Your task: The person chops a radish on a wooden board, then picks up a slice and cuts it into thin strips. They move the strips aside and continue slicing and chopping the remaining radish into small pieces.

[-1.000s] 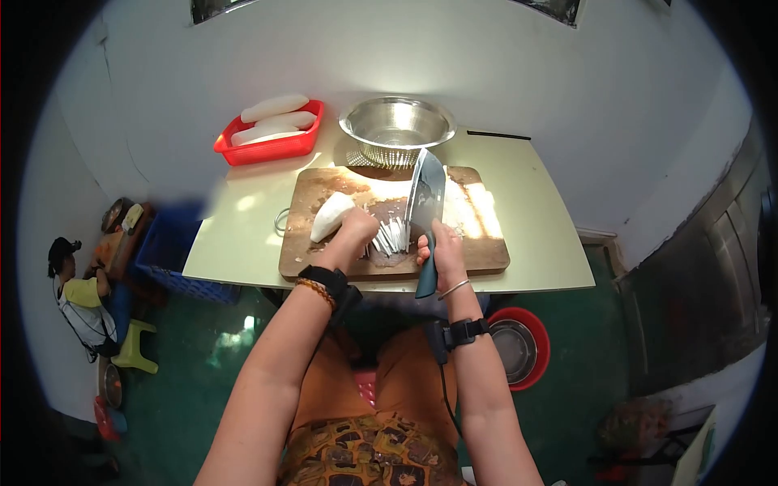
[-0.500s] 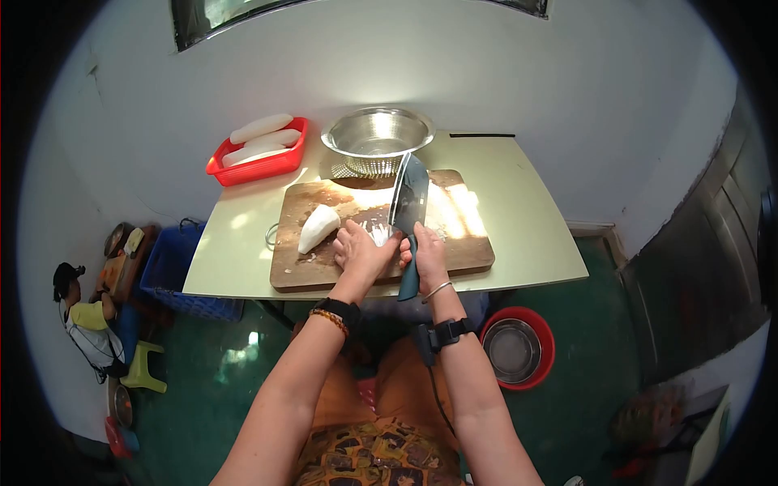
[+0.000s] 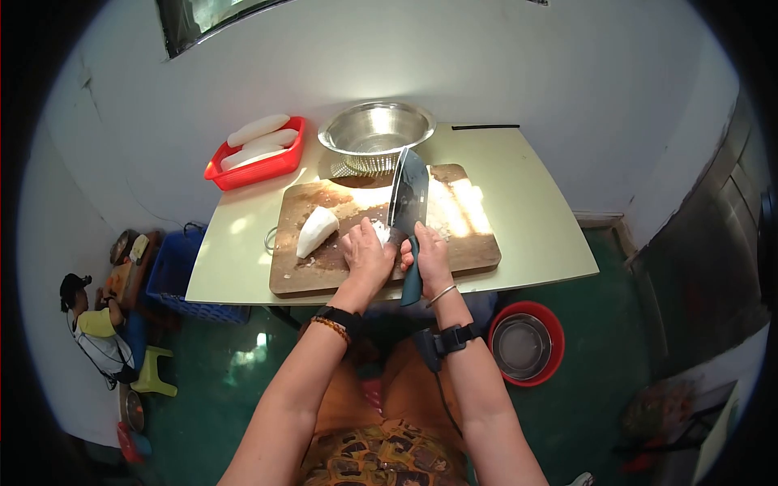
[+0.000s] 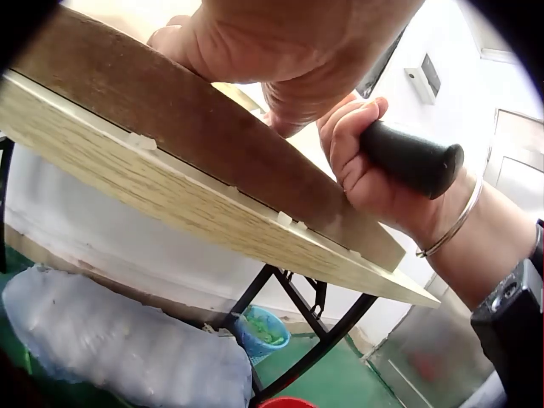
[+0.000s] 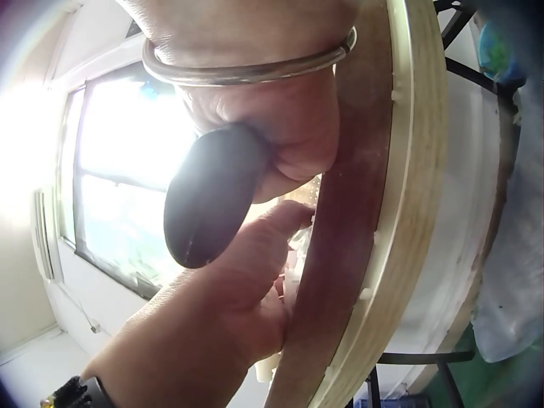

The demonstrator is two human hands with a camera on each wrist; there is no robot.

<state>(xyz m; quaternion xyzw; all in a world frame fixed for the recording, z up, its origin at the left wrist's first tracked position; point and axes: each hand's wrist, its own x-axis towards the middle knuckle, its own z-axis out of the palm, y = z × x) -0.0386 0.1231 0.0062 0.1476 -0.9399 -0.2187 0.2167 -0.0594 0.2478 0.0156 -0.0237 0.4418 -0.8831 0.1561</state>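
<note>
My right hand point(image 3: 427, 253) grips the dark handle of a cleaver point(image 3: 409, 194), whose wide blade stands on edge over the wooden cutting board point(image 3: 324, 279). Close to the blade's left side, my left hand point(image 3: 369, 255) gathers white radish strips point(image 3: 381, 232) between its thumb and fingers, thumb towards the cleaver. Much of the pile is hidden by that hand. A cut piece of peeled white radish point(image 3: 318, 231) lies on the left part of the board. In the left wrist view, the cleaver handle point(image 4: 412, 159) sticks out of the curled right fingers.
Behind the board stands a steel basin point(image 3: 377, 130) on a perforated base. A red basket point(image 3: 259, 170) with several peeled radishes sits at the table's point(image 3: 535, 186) back left. On the floor are a red tub point(image 3: 557, 340) and a blue crate point(image 3: 174, 267). Another person point(image 3: 97, 332) sits far left.
My left hand has turned from a curled pose beside the radish piece and moved right, closing round the strips by the blade. The cleaver stays in the right hand, shifted slightly left.
</note>
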